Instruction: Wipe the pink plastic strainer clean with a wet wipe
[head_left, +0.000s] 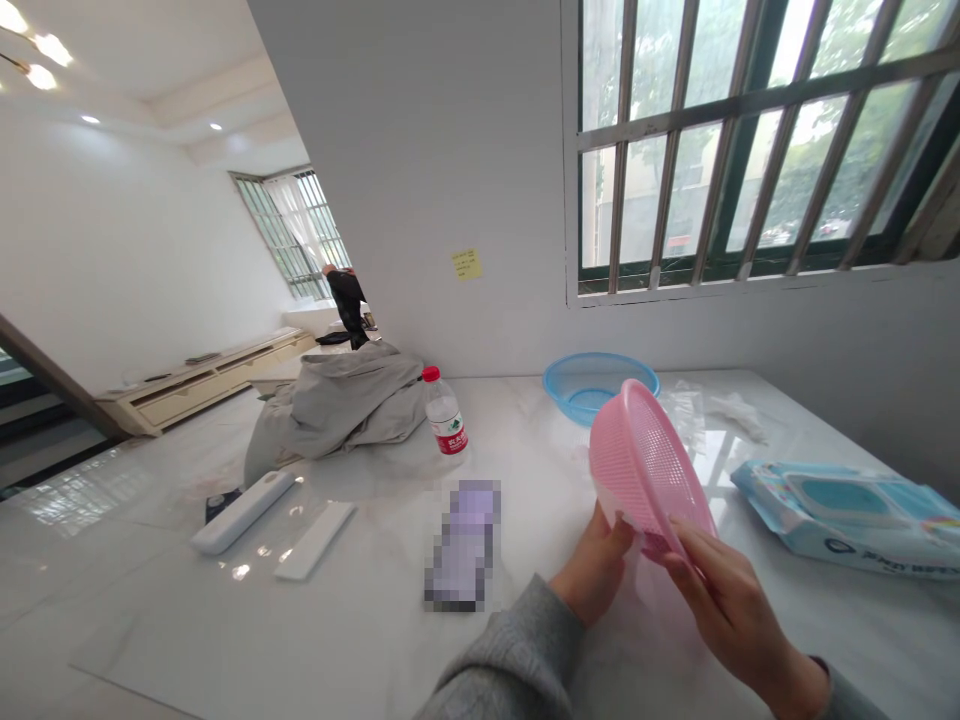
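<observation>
My left hand [592,565] and my right hand [731,620] both grip a pink plastic mesh basket [645,460], held tilted up on its edge above the white marble table [187,600]. Its lower part looks clear or pale where it passes my right hand. Behind it, a blue mesh basket [592,385] rests on the table. A blue-and-white pack of wipes [844,520] lies to the right of my right hand. A pixelated, blurred purple object [463,545] lies to the left of my left hand.
Farther left stand a red-capped water bottle [445,415] and a heap of grey cloth [337,410]. Two white flat bars [242,512] [315,540] lie near the table's left side. Crumpled clear plastic [694,415] sits beside the blue basket. A barred window [750,140] fills the wall at right.
</observation>
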